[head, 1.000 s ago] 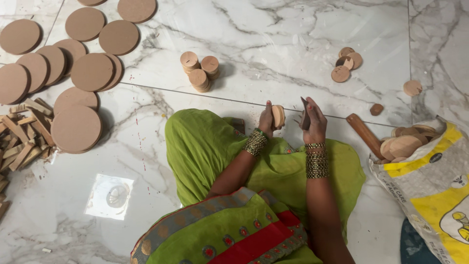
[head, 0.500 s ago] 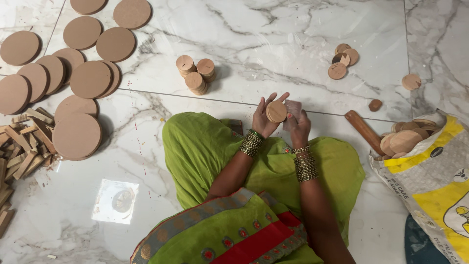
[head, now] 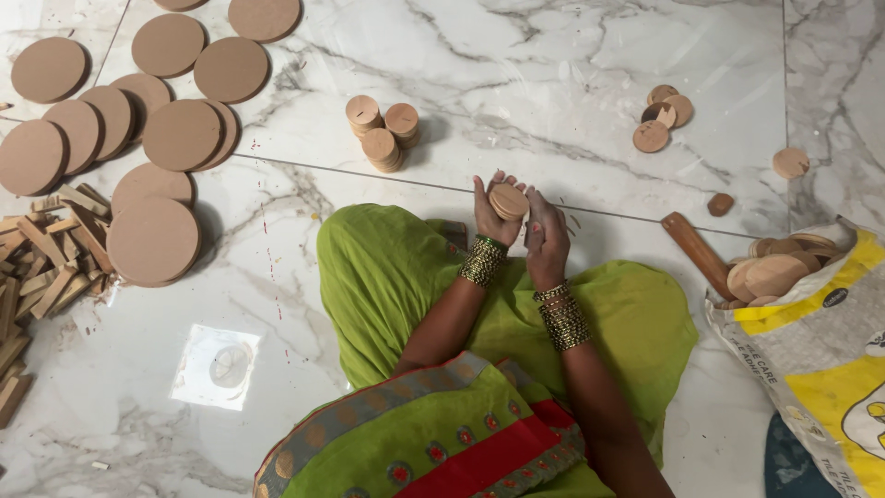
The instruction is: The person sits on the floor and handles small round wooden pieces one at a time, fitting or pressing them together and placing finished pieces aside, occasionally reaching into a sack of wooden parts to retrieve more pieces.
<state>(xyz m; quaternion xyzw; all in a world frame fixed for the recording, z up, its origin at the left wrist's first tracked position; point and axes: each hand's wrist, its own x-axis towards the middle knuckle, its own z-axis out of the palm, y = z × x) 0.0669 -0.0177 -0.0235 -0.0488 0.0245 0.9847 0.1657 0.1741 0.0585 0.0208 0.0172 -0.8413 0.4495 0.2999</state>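
My left hand lies palm up above my green-draped lap and holds a small stack of round wooden discs. My right hand is right beside it, fingers curled, its fingertips next to the stack; whether it holds anything I cannot tell. Both wrists wear bangles. On the marble floor just beyond my hands stand three short stacks of small discs.
Large brown discs lie in overlapping rows at left, next to a heap of wooden sticks. Small discs lie at upper right. A sack holding discs and a wooden rod sit at right.
One second ago my hands were apart, the left holding a disc. They came together, and the left palm now cradles the small stack with the right hand beside it.
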